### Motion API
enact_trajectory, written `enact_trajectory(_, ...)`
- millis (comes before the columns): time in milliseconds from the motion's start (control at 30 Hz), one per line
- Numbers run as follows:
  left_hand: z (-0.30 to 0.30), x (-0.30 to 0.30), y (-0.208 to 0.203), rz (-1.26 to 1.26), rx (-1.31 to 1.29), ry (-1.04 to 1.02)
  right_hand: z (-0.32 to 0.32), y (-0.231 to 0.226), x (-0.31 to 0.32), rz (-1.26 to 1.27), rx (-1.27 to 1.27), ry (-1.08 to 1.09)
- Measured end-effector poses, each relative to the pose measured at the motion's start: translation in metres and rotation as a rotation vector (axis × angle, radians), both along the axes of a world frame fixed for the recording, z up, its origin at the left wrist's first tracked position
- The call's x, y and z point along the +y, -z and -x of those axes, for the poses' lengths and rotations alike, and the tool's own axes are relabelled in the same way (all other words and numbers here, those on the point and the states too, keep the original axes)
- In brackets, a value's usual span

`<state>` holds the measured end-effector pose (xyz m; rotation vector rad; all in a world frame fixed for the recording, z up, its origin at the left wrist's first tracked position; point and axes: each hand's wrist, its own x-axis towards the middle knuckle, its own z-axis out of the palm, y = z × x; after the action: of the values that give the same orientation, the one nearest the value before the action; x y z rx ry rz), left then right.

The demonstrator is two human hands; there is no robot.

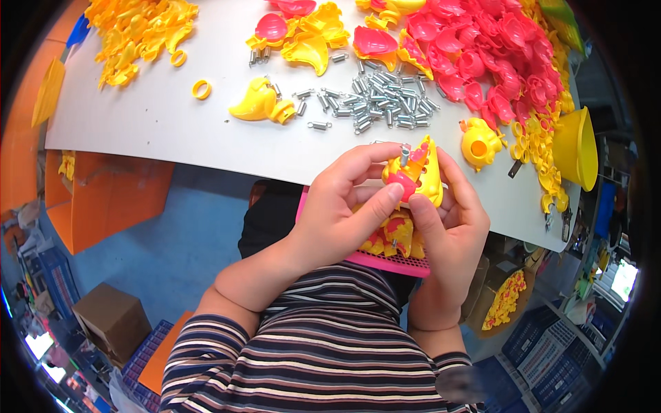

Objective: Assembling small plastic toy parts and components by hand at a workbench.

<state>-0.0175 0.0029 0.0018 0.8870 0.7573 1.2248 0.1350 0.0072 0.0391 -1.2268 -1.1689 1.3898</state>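
Note:
Over my lap, both hands hold a yellow-and-pink plastic toy part (431,177) close to the table's near edge. My left hand (344,199) grips its left side, thumb pressed on the pink piece. The fingers of my right hand (454,206) wrap behind the yellow shell, with the thumb at its lower front. A small metal spring (405,155) stands up at the top of the part, near my left fingertips. Below my hands, a pink basket (385,263) on my lap holds similar yellow-and-pink parts (396,234), partly hidden by my hands.
On the white table (206,138) lie a heap of springs (389,100), pink shells (482,55), yellow pieces (138,34) and yellow rings (530,141). A yellow toy body (480,143) sits right of my hands. An orange bin (117,199) stands at left, a yellow container (577,148) at right.

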Motion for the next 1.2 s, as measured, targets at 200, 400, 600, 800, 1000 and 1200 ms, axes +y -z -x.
enact_trajectory(200, -0.010, 0.000, 0.004, -0.122, 0.029, -0.120, 0.001, 0.006, 0.002, -0.054, 0.067, 0.010)
enact_trajectory(400, -0.007, 0.001, 0.000, -0.263, 0.247, -0.152, 0.001, 0.010, 0.002, -0.058, 0.109, 0.022)
enact_trajectory(600, -0.001, 0.000, -0.010, -0.415, 0.542, -0.203, -0.007, 0.023, 0.005, -0.077, 0.208, -0.034)
enact_trajectory(800, -0.008, -0.002, -0.014, -0.490, 0.596, -0.302, -0.009, 0.024, 0.008, -0.083, 0.307, -0.079)
enact_trajectory(1000, -0.013, -0.008, -0.016, -0.515, 0.605, -0.373, -0.008, 0.022, 0.007, -0.105, 0.248, -0.049)
enact_trajectory(1200, -0.012, -0.008, -0.017, -0.517, 0.628, -0.390, -0.010, 0.025, 0.005, -0.127, 0.194, -0.021)
